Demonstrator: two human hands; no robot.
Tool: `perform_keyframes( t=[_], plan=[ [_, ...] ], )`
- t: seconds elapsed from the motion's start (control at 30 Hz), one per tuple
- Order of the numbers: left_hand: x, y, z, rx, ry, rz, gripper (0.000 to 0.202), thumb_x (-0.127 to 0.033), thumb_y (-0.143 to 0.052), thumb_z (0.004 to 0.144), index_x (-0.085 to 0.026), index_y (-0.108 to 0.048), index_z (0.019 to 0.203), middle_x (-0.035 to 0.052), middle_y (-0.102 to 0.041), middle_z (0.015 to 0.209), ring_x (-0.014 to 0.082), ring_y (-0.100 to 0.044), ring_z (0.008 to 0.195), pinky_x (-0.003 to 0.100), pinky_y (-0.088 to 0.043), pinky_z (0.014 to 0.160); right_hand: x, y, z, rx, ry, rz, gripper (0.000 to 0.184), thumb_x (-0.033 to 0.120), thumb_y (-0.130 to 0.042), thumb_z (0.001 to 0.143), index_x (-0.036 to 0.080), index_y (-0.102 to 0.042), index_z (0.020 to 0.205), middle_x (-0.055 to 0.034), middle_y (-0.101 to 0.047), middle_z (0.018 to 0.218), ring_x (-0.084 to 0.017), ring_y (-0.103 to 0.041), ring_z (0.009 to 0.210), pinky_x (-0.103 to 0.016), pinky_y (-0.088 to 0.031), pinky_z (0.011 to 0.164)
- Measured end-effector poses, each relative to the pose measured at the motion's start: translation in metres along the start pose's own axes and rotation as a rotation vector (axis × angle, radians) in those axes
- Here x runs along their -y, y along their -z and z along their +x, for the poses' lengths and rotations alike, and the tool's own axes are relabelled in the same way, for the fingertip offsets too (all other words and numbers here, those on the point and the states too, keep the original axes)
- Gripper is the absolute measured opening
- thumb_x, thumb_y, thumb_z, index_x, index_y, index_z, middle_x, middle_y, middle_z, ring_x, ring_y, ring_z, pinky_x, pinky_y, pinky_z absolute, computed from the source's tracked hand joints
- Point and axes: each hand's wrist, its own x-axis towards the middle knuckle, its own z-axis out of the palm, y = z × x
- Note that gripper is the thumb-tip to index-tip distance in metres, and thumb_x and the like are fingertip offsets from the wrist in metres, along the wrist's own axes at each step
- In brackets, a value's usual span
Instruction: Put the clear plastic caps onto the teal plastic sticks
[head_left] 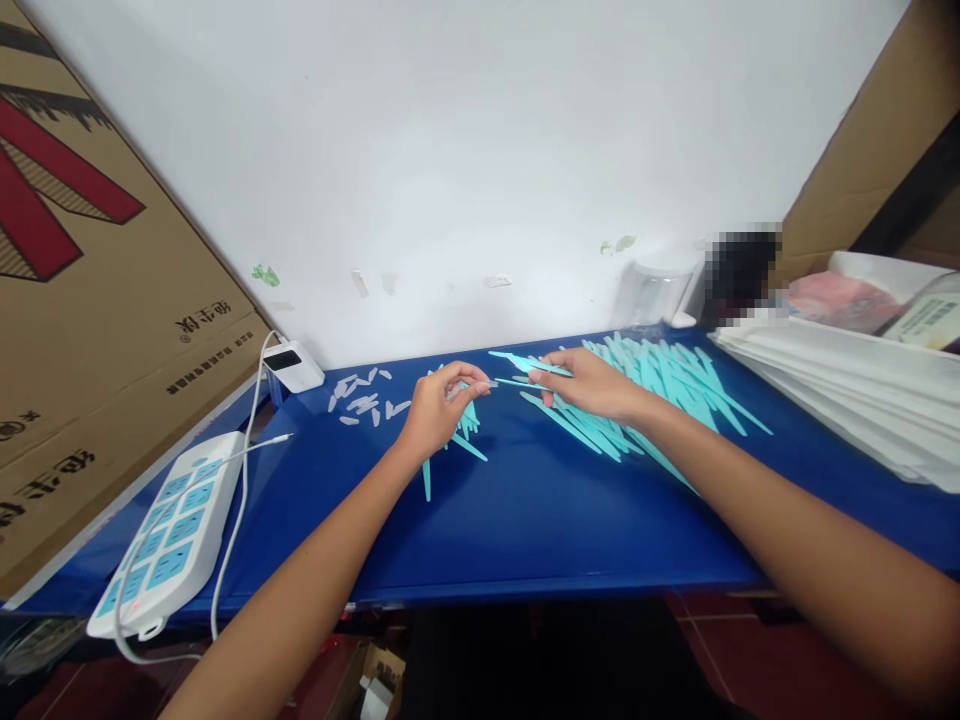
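My left hand is closed, thumb and fingertips pinching a small clear sleeve. The tip of a thin turquoise stick meets that sleeve; whether it is inside, I cannot tell. My right hand grips this stick, and a second turquoise stick juts out to the left from the same fingers. Under and beyond the right hand spreads a large heap of tapered turquoise sticks. A smaller pile of sticks lies partly hidden behind my left hand. Several loose clear sleeves are scattered left of it.
Everything lies on a blue tabletop against a white wall. A power strip with a white cable and a small white device are at left, beside a big cardboard box. Stacked white sheets and a clear container stand at right.
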Motion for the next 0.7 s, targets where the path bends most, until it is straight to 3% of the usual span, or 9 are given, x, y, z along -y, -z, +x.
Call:
perform_keyframes(
  t=[0.23, 0.43, 0.7],
  plan=[
    [0.0056, 0.0004, 0.0002, 0.008, -0.089, 0.198, 0.019, -0.038, -0.072, 0.093, -0.019, -0.075, 0.096, 0.0050, -0.077, 0.093, 0.0186, -0.067, 0.087, 0.027, -0.045, 0.074, 0.0009, 0.0034, -0.0007, 0.046, -0.018, 0.025, 0.056, 0.066, -0.060, 0.093, 0.018, -0.065, 0.064, -0.0023, -0.059, 0.069, -0.017, -0.052, 0.071, -0.030, -0.040, 0.079],
    [0.0102, 0.0019, 0.0007, 0.000, -0.091, 0.222, 0.022, -0.039, -0.070, 0.094, -0.019, -0.075, 0.098, 0.0061, -0.077, 0.096, 0.0197, -0.069, 0.090, 0.029, -0.048, 0.079, 0.0007, 0.0038, -0.0006, 0.050, -0.017, 0.006, 0.054, 0.064, -0.063, 0.091, 0.019, -0.065, 0.061, -0.0023, -0.060, 0.069, -0.017, -0.051, 0.069, -0.031, -0.039, 0.078],
    [0.0053, -0.0059, -0.0036, 0.046, -0.092, 0.170, 0.022, -0.039, -0.072, 0.093, -0.018, -0.075, 0.096, 0.0062, -0.077, 0.095, 0.0191, -0.068, 0.088, 0.029, -0.048, 0.079, 0.0057, -0.0001, -0.0037, 0.094, 0.016, 0.018, 0.050, 0.060, -0.061, 0.093, 0.019, -0.064, 0.065, -0.0006, -0.059, 0.066, -0.013, -0.042, 0.058, -0.031, -0.034, 0.064]
  ],
)
